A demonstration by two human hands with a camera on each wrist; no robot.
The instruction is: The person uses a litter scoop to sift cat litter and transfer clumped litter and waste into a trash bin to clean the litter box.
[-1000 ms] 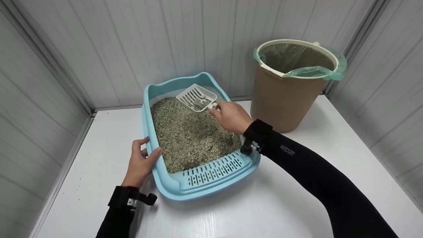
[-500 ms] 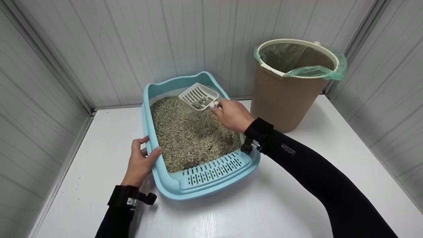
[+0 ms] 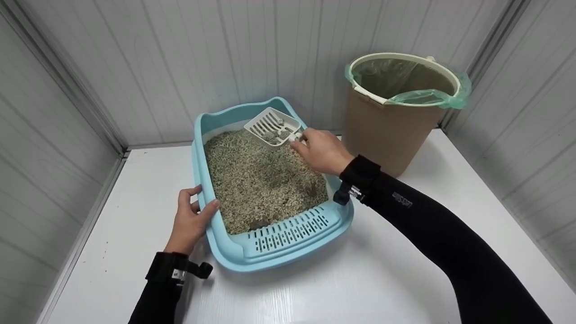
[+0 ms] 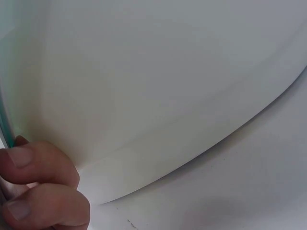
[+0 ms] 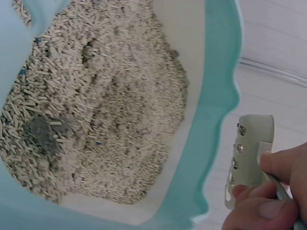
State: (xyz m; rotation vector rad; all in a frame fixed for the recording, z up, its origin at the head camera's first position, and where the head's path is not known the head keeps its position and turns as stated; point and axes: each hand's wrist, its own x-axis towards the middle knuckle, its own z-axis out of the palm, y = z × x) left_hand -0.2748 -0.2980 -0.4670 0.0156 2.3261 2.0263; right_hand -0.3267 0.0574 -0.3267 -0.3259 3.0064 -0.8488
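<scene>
A blue litter box (image 3: 229,249) stands on the white table, filled with pale pellet litter (image 3: 256,180). At its left rim is my left hand (image 3: 191,222), gripping with the thumb on top and fingers outside; the left wrist view shows two curled fingers (image 4: 53,206) beside the box wall. My right hand (image 3: 326,150) holds a white slotted litter scoop (image 3: 262,120) by its handle. The scoop hangs above the far part of the litter with several greyish clumps in it. In the right wrist view, a dark grey clump (image 5: 41,132) lies on the litter.
A brown bin (image 3: 389,139) with a green bag (image 3: 427,96) folded over its cream rim stands to the right of the box. Ribbed white walls (image 3: 180,58) close off the back and both sides. A few specks dot the table at left.
The right hand and scoop have risen a little and shifted slightly right, away from the litter. The left hand stays at the rim.
</scene>
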